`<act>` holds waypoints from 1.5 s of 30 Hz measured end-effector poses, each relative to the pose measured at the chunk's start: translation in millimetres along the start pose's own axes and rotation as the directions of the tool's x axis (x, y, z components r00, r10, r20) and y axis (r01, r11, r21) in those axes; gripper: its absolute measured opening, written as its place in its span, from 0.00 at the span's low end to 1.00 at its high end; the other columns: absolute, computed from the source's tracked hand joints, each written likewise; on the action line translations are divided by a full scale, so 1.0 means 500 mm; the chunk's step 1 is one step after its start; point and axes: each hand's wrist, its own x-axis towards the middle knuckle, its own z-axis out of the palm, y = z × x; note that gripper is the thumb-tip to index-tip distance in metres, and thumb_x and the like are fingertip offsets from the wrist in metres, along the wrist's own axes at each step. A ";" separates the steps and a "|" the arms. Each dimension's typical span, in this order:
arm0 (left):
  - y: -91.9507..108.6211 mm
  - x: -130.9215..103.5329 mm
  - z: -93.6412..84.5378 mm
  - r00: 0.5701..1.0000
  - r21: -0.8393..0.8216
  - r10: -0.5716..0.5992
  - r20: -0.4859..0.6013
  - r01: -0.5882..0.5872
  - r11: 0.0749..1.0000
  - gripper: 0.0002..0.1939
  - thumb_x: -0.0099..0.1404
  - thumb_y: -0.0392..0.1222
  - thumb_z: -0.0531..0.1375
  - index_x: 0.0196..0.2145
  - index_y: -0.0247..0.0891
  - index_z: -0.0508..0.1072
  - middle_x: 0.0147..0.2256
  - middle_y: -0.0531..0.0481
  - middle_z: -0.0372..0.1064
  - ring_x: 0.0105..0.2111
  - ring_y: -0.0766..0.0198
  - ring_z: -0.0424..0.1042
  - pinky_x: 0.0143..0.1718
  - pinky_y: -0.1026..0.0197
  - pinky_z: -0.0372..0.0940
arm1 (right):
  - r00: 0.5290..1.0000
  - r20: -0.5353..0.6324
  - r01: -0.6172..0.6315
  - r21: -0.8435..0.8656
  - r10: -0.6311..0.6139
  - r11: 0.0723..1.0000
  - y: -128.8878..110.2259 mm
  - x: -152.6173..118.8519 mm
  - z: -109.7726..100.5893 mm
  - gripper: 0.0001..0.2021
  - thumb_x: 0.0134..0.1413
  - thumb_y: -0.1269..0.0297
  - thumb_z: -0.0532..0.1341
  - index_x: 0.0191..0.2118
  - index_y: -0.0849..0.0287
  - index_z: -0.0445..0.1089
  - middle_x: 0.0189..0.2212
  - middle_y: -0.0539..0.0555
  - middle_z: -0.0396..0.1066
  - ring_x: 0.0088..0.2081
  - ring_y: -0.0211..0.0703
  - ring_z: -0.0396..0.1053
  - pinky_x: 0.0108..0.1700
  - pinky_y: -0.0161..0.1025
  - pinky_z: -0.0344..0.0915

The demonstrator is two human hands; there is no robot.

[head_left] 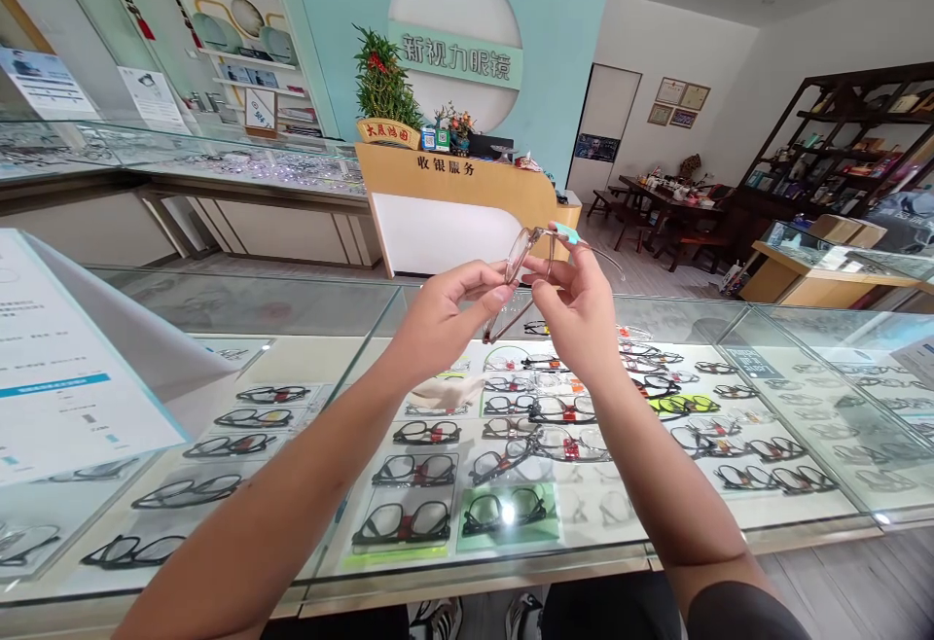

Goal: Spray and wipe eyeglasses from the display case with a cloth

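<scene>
A pair of eyeglasses point(520, 253) with a thin frame is held up in front of me, above the glass display case. My left hand point(467, 304) pinches the frame by one lens between thumb and fingers. On the other side, my right hand point(576, 304) is closed around the frame near a temple arm. A small turquoise tag point(564, 232) sits on the glasses at my right fingertips. One temple reaches down to the left, and the other curves out to the right. Part of the frame is hidden behind my fingers.
Under the glass top point(620, 528) lie rows of eyeglasses point(405, 523), several with red tags. A folded white sign point(80, 368) stands at the left. Beyond are a wooden cashier counter point(467, 183), another display case point(277, 173) and a dark table point(664, 197) with benches.
</scene>
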 end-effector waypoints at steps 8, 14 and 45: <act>0.004 0.003 0.008 0.995 -0.022 0.010 -0.099 -0.013 1.000 0.19 0.72 0.61 0.68 0.39 0.42 0.81 0.54 0.43 0.84 0.57 0.49 0.81 0.62 0.45 0.72 | 1.000 0.018 0.027 -0.079 -0.025 0.996 0.009 0.005 -0.004 0.30 0.64 0.69 0.62 0.70 0.47 0.63 0.53 0.55 0.84 0.51 0.50 0.83 0.55 0.53 0.79; 0.005 0.013 -0.003 0.977 -0.151 -0.053 -0.208 0.022 0.988 0.19 0.69 0.61 0.71 0.39 0.42 0.80 0.54 0.42 0.84 0.58 0.48 0.80 0.64 0.45 0.70 | 0.996 0.000 0.089 -0.273 -0.092 0.958 0.005 0.014 -0.023 0.23 0.66 0.58 0.66 0.64 0.48 0.68 0.61 0.58 0.76 0.51 0.51 0.80 0.56 0.54 0.76; -0.050 0.048 -0.059 0.845 -0.442 -0.232 -0.482 -0.005 0.897 0.15 0.67 0.55 0.72 0.36 0.42 0.78 0.47 0.47 0.81 0.50 0.60 0.81 0.56 0.54 0.77 | 0.866 0.457 0.147 -0.622 0.205 0.769 -0.052 -0.003 -0.066 0.17 0.71 0.54 0.66 0.29 0.52 0.79 0.30 0.49 0.81 0.30 0.43 0.72 0.35 0.43 0.58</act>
